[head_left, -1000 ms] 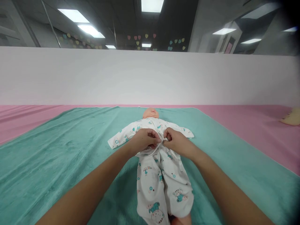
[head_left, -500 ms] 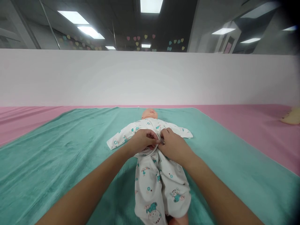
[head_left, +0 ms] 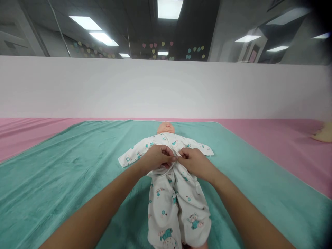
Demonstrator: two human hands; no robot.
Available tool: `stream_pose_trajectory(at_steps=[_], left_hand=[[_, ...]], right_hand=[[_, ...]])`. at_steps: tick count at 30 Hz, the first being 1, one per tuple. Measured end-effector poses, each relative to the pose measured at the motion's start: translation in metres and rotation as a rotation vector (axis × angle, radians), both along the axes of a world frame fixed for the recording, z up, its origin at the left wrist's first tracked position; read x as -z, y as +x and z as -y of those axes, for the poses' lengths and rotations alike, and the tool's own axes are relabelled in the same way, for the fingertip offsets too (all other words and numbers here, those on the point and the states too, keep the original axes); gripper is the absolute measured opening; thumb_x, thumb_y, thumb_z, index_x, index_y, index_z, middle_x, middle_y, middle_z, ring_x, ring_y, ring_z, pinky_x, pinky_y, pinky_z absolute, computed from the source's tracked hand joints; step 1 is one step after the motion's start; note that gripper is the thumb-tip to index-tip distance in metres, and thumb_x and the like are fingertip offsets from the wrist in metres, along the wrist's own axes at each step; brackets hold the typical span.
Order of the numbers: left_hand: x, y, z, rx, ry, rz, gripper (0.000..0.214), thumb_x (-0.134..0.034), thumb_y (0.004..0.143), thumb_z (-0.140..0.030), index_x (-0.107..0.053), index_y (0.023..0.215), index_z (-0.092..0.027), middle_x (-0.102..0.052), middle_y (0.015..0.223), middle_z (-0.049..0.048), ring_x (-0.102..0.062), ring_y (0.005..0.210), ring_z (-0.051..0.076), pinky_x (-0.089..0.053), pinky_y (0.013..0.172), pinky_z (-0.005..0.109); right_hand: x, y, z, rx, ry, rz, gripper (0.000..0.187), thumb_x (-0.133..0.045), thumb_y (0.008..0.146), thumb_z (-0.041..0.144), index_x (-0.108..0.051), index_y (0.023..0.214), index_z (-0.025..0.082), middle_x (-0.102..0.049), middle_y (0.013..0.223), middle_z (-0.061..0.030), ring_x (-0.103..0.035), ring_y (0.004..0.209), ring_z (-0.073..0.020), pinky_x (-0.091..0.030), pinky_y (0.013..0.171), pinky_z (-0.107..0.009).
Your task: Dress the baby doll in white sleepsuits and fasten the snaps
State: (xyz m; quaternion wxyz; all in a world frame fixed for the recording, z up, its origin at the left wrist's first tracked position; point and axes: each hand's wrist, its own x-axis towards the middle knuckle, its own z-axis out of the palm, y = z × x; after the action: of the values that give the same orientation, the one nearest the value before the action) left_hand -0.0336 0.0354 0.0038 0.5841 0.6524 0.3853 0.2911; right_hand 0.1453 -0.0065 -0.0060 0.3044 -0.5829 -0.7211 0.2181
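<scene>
A baby doll (head_left: 166,127) lies on its back, its head at the far end. It wears a white, printed baby shirt (head_left: 153,141) with long sleeves and matching trousers (head_left: 166,204). At the doll's middle, my left hand (head_left: 161,156) pinches the front of the shirt between thumb and fingers. My right hand (head_left: 193,162) pinches the cloth just beside it, the fingertips of both hands almost meeting. What exactly lies between the fingertips is too small to make out. One of the doll's feet shows a little below the trouser hem.
Beneath the doll is a spread teal blanket (head_left: 72,166) over a pink surface (head_left: 282,145). A white wall panel (head_left: 160,88) rises behind, with glass above it. A pale yellow object (head_left: 323,133) sits at the far right edge.
My right hand's fingers have shifted slightly and now pinch closer to the left fingertips. The left hand keeps its hold. The view has tilted up a little.
</scene>
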Motion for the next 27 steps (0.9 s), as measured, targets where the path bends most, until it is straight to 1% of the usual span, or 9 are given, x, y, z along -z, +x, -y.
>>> stream_pose_trajectory(at_steps=[3,6,9,12,15,20,23,27], left_hand=[[0.0,-0.002,0.0,-0.002,-0.017,0.035,0.023,-0.076,0.059,-0.03,-0.061,0.067,-0.015,-0.059,0.054,-0.0014,-0.053,0.05,0.009,-0.045,0.051,0.021],[0.0,-0.005,-0.002,-0.003,-0.047,0.104,0.021,-0.075,0.061,-0.027,-0.061,0.068,-0.014,-0.058,0.055,-0.0016,-0.052,0.051,0.008,-0.043,0.052,0.021],[0.0,-0.01,-0.003,0.051,-0.079,0.175,0.02,-0.074,0.063,-0.027,-0.061,0.068,-0.013,-0.055,0.055,-0.002,-0.05,0.052,0.007,-0.04,0.052,0.019],[0.001,-0.012,-0.005,0.094,-0.086,0.207,0.019,-0.073,0.064,-0.027,-0.061,0.068,-0.013,-0.055,0.055,-0.0019,-0.049,0.052,0.006,-0.038,0.052,0.019],[0.003,-0.011,-0.004,0.07,-0.055,0.187,0.018,-0.073,0.064,-0.026,-0.06,0.068,-0.013,-0.056,0.055,-0.0015,-0.05,0.053,0.008,-0.039,0.053,0.02],[0.004,-0.007,-0.002,0.03,-0.016,0.146,0.018,-0.072,0.064,-0.027,-0.06,0.067,-0.014,-0.056,0.054,-0.0012,-0.051,0.052,0.009,-0.04,0.053,0.022],[0.005,-0.007,-0.002,0.031,-0.013,0.152,0.018,-0.072,0.063,-0.027,-0.061,0.067,-0.014,-0.056,0.054,-0.0013,-0.051,0.052,0.009,-0.04,0.053,0.022],[0.005,-0.009,-0.004,0.068,-0.029,0.182,0.018,-0.072,0.064,-0.027,-0.06,0.067,-0.014,-0.056,0.054,-0.0013,-0.05,0.052,0.008,-0.038,0.053,0.021]], right_hand=[[-0.001,-0.004,0.0,-0.06,-0.111,-0.258,0.033,-0.047,0.081,0.047,-0.04,0.063,0.021,-0.04,0.049,0.0057,-0.038,0.044,-0.0092,-0.028,0.045,-0.022],[-0.001,-0.011,0.0,-0.099,-0.179,-0.477,0.036,-0.053,0.077,0.054,-0.046,0.066,0.02,-0.046,0.047,0.0049,-0.043,0.043,-0.0095,-0.032,0.045,-0.022],[0.001,-0.015,-0.001,-0.143,-0.239,-0.601,0.037,-0.061,0.072,0.054,-0.049,0.067,0.019,-0.058,0.055,0.0004,-0.053,0.051,-0.0113,-0.039,0.052,-0.023],[0.003,-0.015,-0.003,-0.156,-0.263,-0.688,0.037,-0.064,0.07,0.052,-0.052,0.068,0.018,-0.063,0.061,-0.002,-0.056,0.057,-0.0116,-0.043,0.057,-0.023],[0.005,-0.014,-0.005,-0.147,-0.273,-0.739,0.037,-0.063,0.071,0.052,-0.052,0.07,0.017,-0.063,0.06,-0.0019,-0.057,0.056,-0.0109,-0.044,0.056,-0.022],[0.008,-0.015,-0.006,-0.117,-0.252,-0.725,0.038,-0.064,0.07,0.054,-0.052,0.069,0.017,-0.063,0.058,-0.0021,-0.058,0.053,-0.0117,-0.044,0.054,-0.023],[0.01,-0.016,-0.007,-0.105,-0.247,-0.718,0.039,-0.063,0.07,0.054,-0.052,0.069,0.017,-0.062,0.058,-0.0017,-0.059,0.053,-0.0124,-0.045,0.054,-0.023],[0.011,-0.017,-0.008,-0.112,-0.246,-0.7,0.038,-0.061,0.072,0.054,-0.052,0.069,0.017,-0.063,0.058,-0.002,-0.059,0.054,-0.0124,-0.045,0.054,-0.023]])
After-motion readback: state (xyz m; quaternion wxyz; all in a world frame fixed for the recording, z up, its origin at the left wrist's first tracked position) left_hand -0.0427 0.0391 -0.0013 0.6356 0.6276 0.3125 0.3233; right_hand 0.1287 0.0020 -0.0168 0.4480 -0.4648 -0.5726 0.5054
